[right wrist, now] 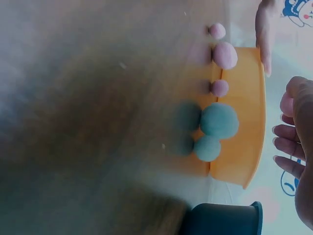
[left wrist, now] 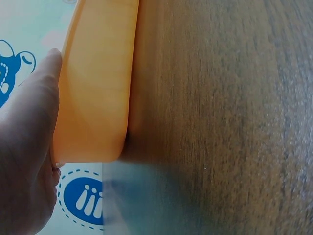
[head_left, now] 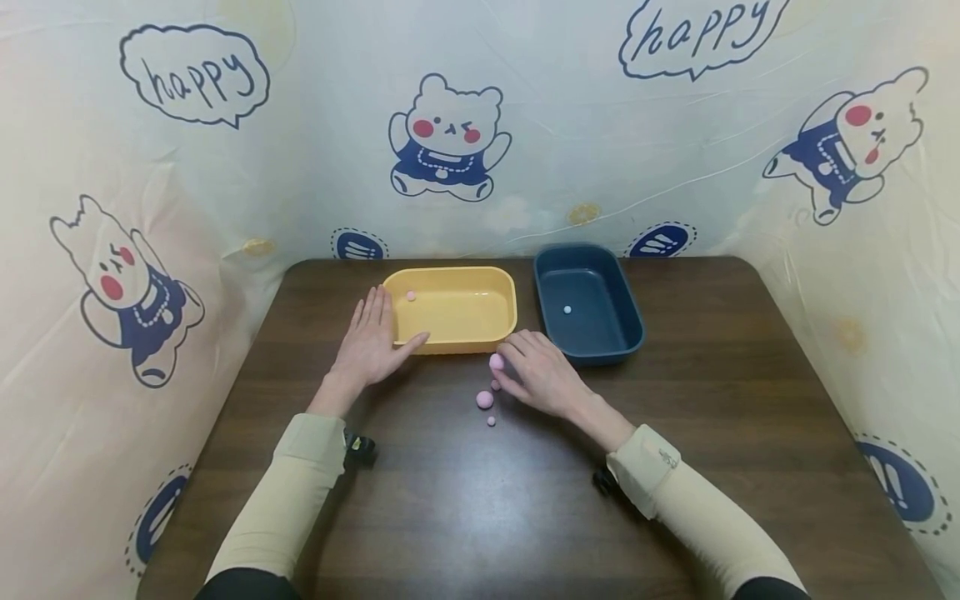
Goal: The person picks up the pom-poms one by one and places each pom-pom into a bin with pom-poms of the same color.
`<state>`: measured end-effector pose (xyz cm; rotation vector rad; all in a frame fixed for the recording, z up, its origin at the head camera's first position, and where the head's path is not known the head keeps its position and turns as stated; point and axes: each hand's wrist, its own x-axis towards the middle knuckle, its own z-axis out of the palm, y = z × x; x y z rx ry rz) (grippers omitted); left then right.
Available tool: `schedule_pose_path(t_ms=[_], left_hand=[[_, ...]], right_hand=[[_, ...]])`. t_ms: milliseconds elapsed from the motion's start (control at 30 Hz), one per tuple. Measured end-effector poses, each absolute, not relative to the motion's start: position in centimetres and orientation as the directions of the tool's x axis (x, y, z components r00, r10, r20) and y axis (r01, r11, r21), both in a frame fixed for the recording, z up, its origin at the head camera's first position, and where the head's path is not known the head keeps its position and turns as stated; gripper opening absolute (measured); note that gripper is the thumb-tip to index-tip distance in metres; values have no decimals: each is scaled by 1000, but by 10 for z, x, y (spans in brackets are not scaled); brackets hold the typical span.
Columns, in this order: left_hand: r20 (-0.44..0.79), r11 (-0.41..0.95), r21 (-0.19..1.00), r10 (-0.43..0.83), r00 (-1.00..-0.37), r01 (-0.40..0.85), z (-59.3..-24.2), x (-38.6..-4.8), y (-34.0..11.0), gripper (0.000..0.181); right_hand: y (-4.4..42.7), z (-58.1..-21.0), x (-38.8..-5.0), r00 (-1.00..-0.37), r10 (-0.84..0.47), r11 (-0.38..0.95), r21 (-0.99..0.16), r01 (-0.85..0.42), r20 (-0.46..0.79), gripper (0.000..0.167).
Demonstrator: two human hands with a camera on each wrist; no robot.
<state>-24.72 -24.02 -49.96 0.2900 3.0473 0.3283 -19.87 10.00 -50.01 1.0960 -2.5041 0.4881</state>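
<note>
My left hand (head_left: 367,346) rests with straight fingers along the left end of a yellow tray (head_left: 454,346); its thumb lies by the front wall. In the left wrist view, that hand (left wrist: 29,132) touches the tray's wall (left wrist: 95,98). My right hand (head_left: 542,371) pinches a pink ball (head_left: 497,362) in front of the tray, above the table. On the table below are several pink balls (head_left: 485,400) of different sizes. The right wrist view shows two teal balls (right wrist: 219,120) beside them, which my right hand hides in the head view.
A dark blue tray (head_left: 636,333) stands right of the yellow one, with a small white ball (head_left: 567,309) inside. One small pink ball (head_left: 411,296) lies in the yellow tray. The brown table (head_left: 450,533) ends at a printed curtain (head_left: 562,167) behind the trays.
</note>
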Motion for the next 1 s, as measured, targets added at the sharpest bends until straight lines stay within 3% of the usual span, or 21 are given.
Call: schedule_pose_path(t_ms=[767,1000], left_hand=[[-48,958,225,195,-980,179,-500,-247,-240,126],[-50,958,227,194,-980,178,-500,-247,-241,127]], right_hand=[[83,-495,-238,-634,-590,645,-181,-743,500,17],[73,-491,-249,-688,-570,670,-231,-705,449,18]])
